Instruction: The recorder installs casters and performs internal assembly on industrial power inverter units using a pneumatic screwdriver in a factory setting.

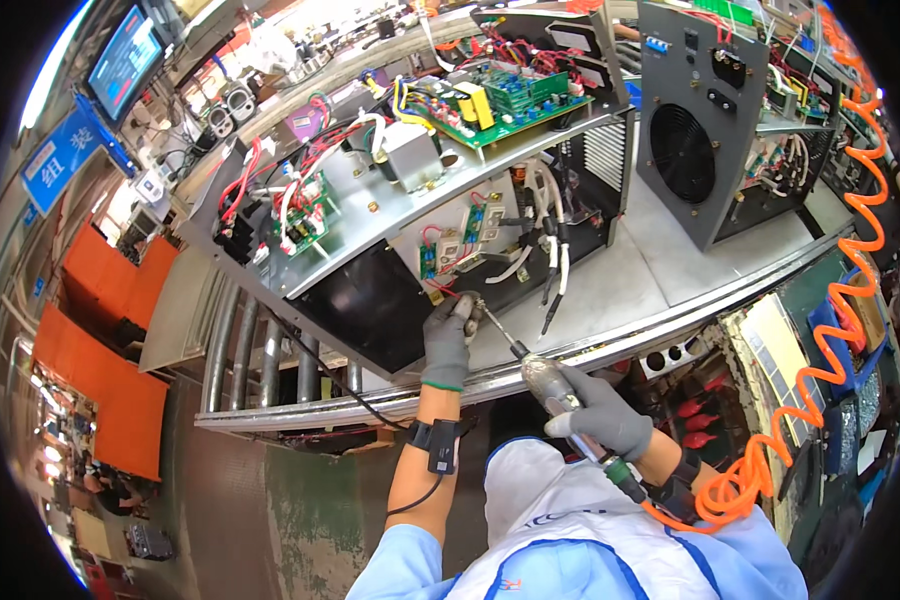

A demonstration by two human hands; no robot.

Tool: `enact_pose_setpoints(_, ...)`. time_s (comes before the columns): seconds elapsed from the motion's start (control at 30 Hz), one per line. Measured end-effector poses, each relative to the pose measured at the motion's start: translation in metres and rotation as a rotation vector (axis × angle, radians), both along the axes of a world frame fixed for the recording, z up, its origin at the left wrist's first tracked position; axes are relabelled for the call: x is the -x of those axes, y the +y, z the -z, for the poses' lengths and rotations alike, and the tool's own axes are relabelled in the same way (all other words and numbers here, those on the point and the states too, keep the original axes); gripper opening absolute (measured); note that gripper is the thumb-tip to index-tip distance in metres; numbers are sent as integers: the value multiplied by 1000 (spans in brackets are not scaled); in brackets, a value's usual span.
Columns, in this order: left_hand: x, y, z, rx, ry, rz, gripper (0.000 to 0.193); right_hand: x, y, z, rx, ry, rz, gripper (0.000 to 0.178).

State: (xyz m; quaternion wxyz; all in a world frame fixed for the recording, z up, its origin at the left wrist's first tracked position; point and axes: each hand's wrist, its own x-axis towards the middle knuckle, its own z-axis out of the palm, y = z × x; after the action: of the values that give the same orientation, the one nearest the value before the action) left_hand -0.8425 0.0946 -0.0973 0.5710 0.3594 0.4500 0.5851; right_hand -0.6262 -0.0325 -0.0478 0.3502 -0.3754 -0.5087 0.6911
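Observation:
My right hand (610, 414), in a grey glove, is wrapped round a pneumatic screwdriver (546, 382). Its long thin bit points up and left, toward the fingertips of my left hand (447, 345). That hand, also gloved, has its fingers pinched together at the lower front of an open machine chassis (345, 243); what is between them is too small to make out. Inside the lower bay, close to the fingers, are small green circuit boards (428, 258) with red wires, and black and white cables (553, 255) hang down. A larger green circuit board (515, 112) sits on the upper shelf.
A second chassis with a black fan (682, 152) stands to the right on the same bench. Metal rollers (242, 350) lie at the left. An orange coiled air hose (820, 385) hangs along the right side and reaches the screwdriver. Red-handled tools (698, 422) sit below the bench edge.

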Motion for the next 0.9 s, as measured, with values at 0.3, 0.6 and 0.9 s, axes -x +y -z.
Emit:
enact_pose_setpoints(0.3, -21, -7, 4, -4, 44, -322, 13, 21, 8, 1, -50, -33, 62, 78)
enact_pose_setpoints(0.6, -25, -11, 7, -60, 60, -435, 12, 25, 12, 2, -128, -112, 49, 82)
enact_pose_setpoints(0.9, -30, -4, 54, -369, 532, 39, 53, 23, 12, -4, -139, -171, 56, 86)
